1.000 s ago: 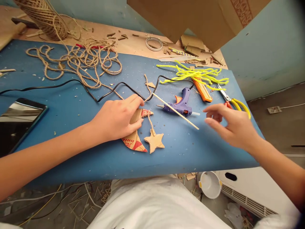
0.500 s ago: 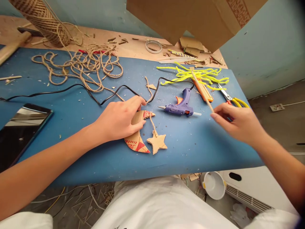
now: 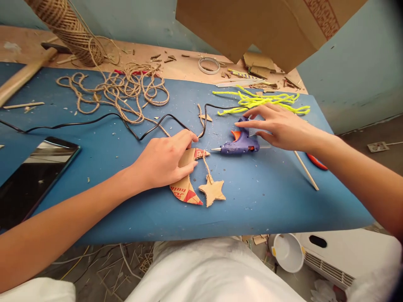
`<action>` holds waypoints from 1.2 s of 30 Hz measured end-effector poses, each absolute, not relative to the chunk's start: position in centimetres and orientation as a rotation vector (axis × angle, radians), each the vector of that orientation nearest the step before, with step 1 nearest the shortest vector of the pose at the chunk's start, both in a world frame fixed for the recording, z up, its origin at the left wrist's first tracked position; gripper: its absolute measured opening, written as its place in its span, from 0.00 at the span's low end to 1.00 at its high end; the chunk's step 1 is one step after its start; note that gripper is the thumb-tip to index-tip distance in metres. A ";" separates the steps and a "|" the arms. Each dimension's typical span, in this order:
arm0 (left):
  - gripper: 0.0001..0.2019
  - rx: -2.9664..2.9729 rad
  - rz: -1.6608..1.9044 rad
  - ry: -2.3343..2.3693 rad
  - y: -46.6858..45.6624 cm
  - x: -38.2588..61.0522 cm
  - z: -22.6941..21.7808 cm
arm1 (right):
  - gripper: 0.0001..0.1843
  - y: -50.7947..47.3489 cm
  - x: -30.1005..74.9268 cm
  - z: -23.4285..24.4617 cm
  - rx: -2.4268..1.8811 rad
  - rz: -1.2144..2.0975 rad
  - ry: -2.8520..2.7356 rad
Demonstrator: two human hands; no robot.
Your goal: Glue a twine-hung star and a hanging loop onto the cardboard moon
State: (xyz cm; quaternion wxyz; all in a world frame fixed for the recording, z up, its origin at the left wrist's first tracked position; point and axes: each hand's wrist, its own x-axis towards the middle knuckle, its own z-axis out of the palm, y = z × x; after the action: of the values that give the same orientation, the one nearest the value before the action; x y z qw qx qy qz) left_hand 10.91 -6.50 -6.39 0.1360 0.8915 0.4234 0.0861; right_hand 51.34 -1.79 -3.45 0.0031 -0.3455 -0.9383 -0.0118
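My left hand (image 3: 171,161) holds a cardboard crescent moon (image 3: 184,191) with red print against the blue mat, its thumb on the near face. From the moon's upper tip a short piece of twine (image 3: 207,165) leads to a small cardboard star (image 3: 213,191) lying flat. To the right lies a purple hot glue gun (image 3: 239,144) with an orange trigger. Over its handle my right hand (image 3: 273,126) hovers with fingers apart, the fingertips close to or touching the grip. A thin wooden stick (image 3: 307,171) lies on the mat below my right wrist.
Loose twine (image 3: 116,90) tangles at the back left near its spool (image 3: 71,33). A black cord (image 3: 94,118) crosses the mat. A phone (image 3: 37,176) lies left, yellow-green pipe cleaners (image 3: 264,100) at the back right. A red scissor handle (image 3: 317,162) shows beneath my right forearm.
My right hand has let go of the wooden stick, which now lies on the mat, and has moved left to the glue gun's handle. My left hand stays on the moon.
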 end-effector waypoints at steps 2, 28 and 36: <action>0.22 2.581 0.255 1.220 -6.6 10.8 -6.4 | 0.33 -1.1 50.1 -3.6 -1.000 -0.102 -2.957; 0.33 2.632 0.232 1.347 -7.1 10.6 -6.2 | 0.10 -2.8 44.8 -7.9 -1.107 1.008 -1.703; 0.36 2.603 0.279 1.353 -7.1 10.4 -6.2 | 0.03 -3.2 44.9 -6.0 -1.073 1.048 -2.058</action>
State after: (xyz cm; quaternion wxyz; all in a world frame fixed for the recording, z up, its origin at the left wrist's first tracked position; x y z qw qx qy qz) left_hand 10.36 -7.08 -6.21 0.0975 0.8791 0.4569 0.0942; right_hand 44.85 -3.21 -6.03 0.2932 -0.4028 -0.7726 0.3936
